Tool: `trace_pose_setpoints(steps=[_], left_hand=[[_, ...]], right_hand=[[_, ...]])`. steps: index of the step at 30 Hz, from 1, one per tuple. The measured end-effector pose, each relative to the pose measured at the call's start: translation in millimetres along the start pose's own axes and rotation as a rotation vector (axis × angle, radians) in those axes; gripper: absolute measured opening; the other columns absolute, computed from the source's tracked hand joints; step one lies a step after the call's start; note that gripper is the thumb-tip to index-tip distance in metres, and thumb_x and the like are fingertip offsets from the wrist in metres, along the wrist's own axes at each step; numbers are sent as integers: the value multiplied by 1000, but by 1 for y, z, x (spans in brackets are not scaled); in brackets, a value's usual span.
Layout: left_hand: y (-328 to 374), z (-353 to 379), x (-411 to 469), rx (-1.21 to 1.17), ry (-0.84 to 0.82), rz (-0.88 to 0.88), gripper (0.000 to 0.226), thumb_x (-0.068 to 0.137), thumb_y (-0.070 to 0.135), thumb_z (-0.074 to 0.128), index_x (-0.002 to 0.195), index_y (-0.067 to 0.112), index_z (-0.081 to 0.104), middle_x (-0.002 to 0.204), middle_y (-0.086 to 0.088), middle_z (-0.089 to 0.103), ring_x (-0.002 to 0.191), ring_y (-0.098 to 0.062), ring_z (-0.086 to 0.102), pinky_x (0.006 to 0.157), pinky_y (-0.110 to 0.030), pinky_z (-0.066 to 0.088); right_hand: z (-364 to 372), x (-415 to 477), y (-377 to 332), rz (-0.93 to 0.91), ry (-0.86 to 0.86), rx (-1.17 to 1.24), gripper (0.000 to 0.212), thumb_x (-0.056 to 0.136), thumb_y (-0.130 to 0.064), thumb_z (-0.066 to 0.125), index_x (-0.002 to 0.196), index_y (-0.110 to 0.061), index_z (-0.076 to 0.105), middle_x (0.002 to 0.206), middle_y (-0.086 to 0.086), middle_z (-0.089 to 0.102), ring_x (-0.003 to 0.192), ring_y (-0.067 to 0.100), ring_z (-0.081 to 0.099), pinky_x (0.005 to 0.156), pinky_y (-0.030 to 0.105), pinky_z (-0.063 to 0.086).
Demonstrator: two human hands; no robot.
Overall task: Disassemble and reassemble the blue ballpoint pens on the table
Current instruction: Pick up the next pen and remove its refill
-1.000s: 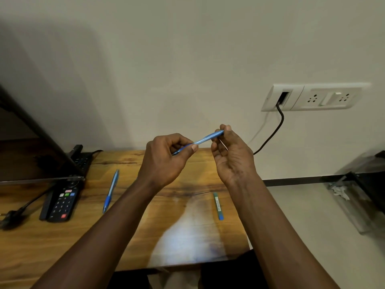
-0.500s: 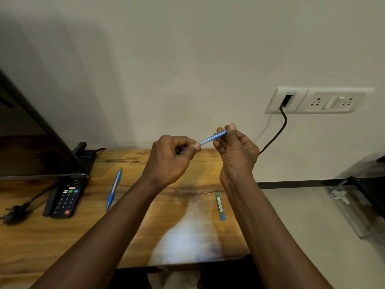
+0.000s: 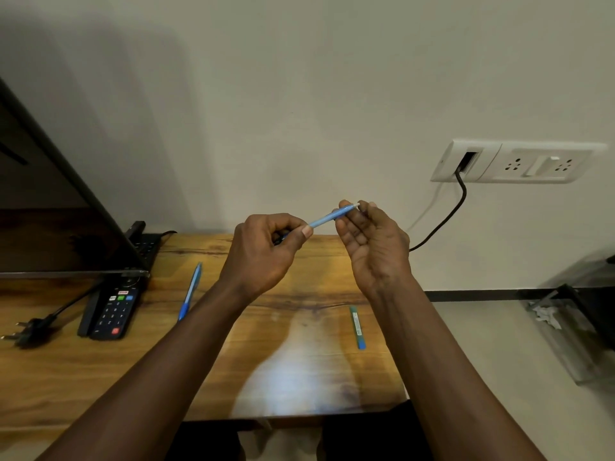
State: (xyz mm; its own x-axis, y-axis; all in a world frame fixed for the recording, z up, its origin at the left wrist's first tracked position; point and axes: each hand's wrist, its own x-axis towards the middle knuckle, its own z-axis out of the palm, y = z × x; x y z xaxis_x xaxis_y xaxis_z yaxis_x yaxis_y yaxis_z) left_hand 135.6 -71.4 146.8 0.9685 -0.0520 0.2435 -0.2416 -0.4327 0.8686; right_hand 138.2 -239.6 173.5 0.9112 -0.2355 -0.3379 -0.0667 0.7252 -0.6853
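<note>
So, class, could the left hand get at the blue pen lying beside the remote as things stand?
Probably not yet: the left hand grips the pen barrel held in the air. The lying pen itself sits uncovered just left of that forearm.

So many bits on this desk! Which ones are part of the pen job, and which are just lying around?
Part of the job: the held blue pen, gripped by the left hand and pinched at its end by the right hand; the spare blue pen; the green-and-blue pen piece.

Just lying about: the remote control, the loose plug, the screen, the wall socket.
</note>
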Motion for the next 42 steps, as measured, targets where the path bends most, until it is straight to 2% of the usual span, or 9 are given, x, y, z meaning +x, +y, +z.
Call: trace_pose_setpoints(steps=[4, 8, 11, 14, 19, 25, 32, 38, 42], left_hand=[[-6, -9, 0, -4, 31, -13, 14, 99, 29, 70, 98, 21, 81, 70, 7, 69, 68, -17, 64, 66, -49, 59], [-17, -18, -1, 58, 41, -32, 14, 98, 30, 71, 97, 22, 81, 72, 6, 71, 69, -16, 66, 66, -45, 59], [-25, -21, -4, 120, 19, -21, 12, 97, 32, 72, 93, 25, 81, 66, 10, 68, 60, -6, 60, 57, -31, 49], [-31, -25, -7, 205, -7, -4, 12, 97, 33, 72, 95, 26, 81, 71, 15, 70, 64, -1, 62, 58, -22, 43], [-41, -34, -9, 265, -1, -41, 14, 96, 37, 73, 98, 26, 82, 78, 10, 74, 68, -10, 66, 60, -32, 52], [-49, -43, -9, 249, -38, -78, 13, 94, 38, 74, 93, 27, 82, 75, 12, 73, 68, -7, 65, 60, -29, 46], [-46, -41, -15, 214, -106, -64, 11, 93, 40, 76, 92, 31, 81, 81, 11, 76, 74, -8, 68, 62, -30, 50], [-45, -42, -15, 235, -119, -84, 12, 93, 41, 76, 96, 30, 82, 85, 12, 76, 77, -8, 68, 65, -30, 53], [-46, -45, -15, 246, -143, -98, 13, 93, 41, 75, 96, 30, 82, 87, 12, 76, 82, -7, 69, 71, -35, 58]], right_hand=[[-4, 4, 2, 181, 45, 46, 23, 97, -5, 55, 114, 5, 68, 95, 22, 75, 90, 31, 76, 81, 34, 63], [-5, 8, 7, 287, 71, -54, 22, 99, -11, 54, 102, 3, 71, 94, 17, 71, 81, 24, 70, 86, 31, 58], [-4, 9, 10, 321, 54, -107, 23, 100, -14, 55, 104, 2, 71, 89, 14, 70, 75, 21, 68, 81, 27, 57], [-4, 9, 16, 350, 51, -188, 26, 101, -8, 47, 115, 5, 66, 101, 18, 70, 82, 25, 70, 89, 31, 57], [-8, 8, 39, 170, 1, -624, 23, 106, -3, 35, 113, -3, 57, 104, 18, 74, 92, 28, 74, 80, 32, 62], [-50, 1, 85, -6, -70, -1177, 19, 98, -30, 66, 90, -13, 71, 77, 0, 77, 74, 17, 73, 77, 41, 61], [-75, -5, 96, -49, -154, -1502, 2, 89, -16, 76, 89, -18, 75, 85, -5, 71, 83, 11, 66, 78, 30, 58], [-76, -5, 100, -166, -256, -1749, 5, 89, -20, 74, 86, -23, 71, 85, -8, 68, 82, 10, 63, 77, 35, 59], [-76, -1, 96, -85, -283, -1737, 5, 87, -19, 77, 86, -21, 73, 85, -7, 71, 83, 11, 66, 81, 36, 59]])
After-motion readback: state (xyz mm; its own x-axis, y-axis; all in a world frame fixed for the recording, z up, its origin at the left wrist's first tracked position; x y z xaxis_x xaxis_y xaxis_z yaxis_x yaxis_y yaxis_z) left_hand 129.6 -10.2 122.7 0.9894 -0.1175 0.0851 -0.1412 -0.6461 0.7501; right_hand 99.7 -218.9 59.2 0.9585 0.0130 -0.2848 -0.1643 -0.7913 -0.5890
